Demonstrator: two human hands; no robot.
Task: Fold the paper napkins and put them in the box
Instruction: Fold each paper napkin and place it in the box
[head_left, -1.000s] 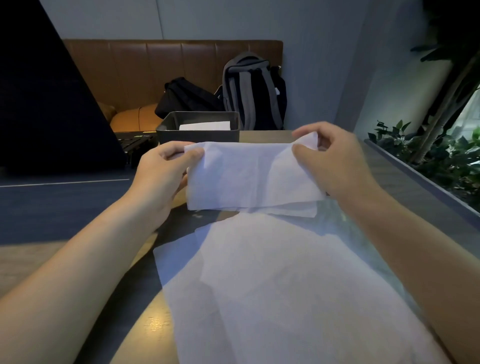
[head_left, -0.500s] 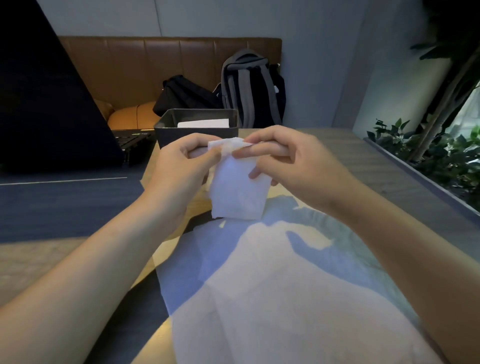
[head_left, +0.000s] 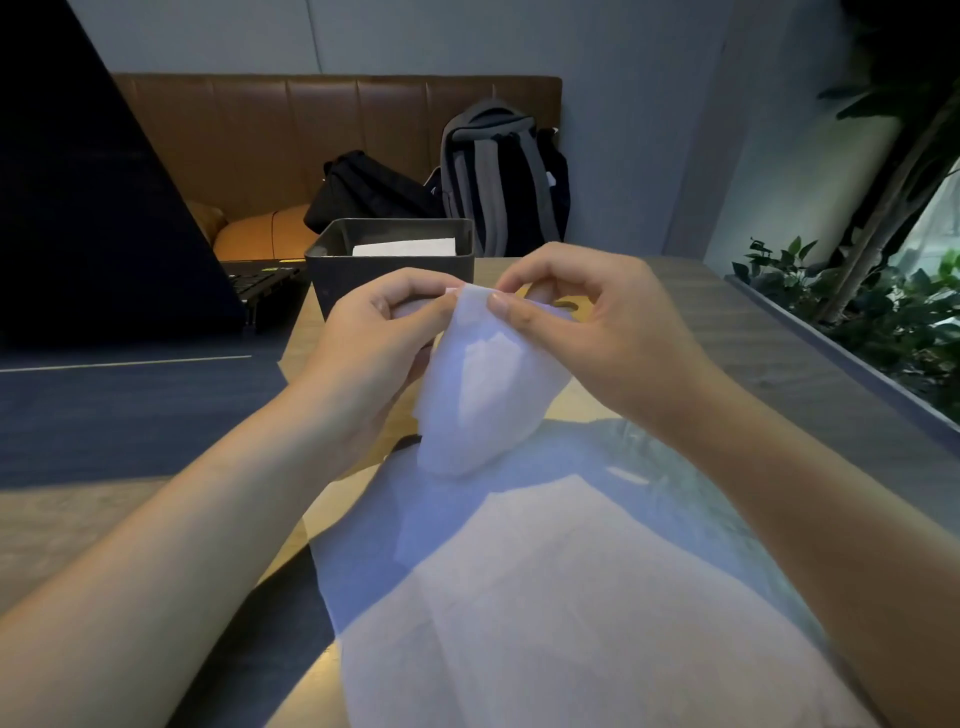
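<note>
You're in a café-like lounge: brown leather booth bench (head_left: 291, 140), wood table (head_left: 701, 312), planter greenery (head_left: 883, 306).

The folded paper napkin (head_left: 480, 379) is plain white, tinged blue in shadow. Behind it, the square plastic box (head_left: 395, 267) is dark grey — behind that, a black backpack with grey stripes (head_left: 501, 176) against a tan-brown leather bench (head_left: 249, 140).

You pinch a thin, matt paper napkin (head_left: 480, 384); the table (head_left: 810, 358) looks like grained wood, the bench (head_left: 291, 140) smooth brown leather, the box (head_left: 395, 275) matt dark.
</note>
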